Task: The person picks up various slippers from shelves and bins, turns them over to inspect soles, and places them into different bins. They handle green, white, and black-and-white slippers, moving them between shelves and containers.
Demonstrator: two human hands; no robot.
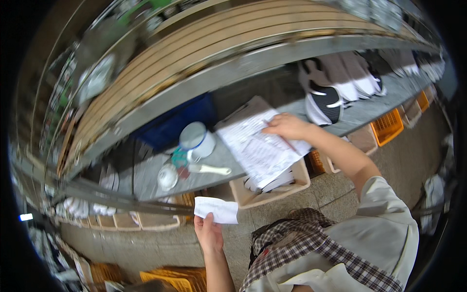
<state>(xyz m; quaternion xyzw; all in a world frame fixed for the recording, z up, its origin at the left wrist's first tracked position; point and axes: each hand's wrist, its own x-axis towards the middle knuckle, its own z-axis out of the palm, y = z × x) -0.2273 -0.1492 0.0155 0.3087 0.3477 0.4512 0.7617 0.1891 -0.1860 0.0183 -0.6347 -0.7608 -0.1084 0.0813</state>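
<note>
My left hand (209, 233) pinches a small white paper slip (216, 210) between thumb and fingers, in front of the bench. My right hand (284, 126) is closed over the printed sheets (258, 151) on the bench. A thin reddish pen-like stick (291, 145) shows beneath its fingers; its middle is hidden. The sheets lie on a clipboard-like grey board (250, 106) and hang over the bench's front edge. Left of them stand a white enamel mug (199, 141) with a blue rim and a white-handled brush or scraper (211, 169).
Black-and-white shoe uppers (323, 100) line the bench (292, 113) at right. A blue crate (177, 119) sits behind the mug. Below the bench edge are a beige bin (296, 187) and an orange basket (387, 126). A slatted wooden shelf (233, 34) overhangs the bench.
</note>
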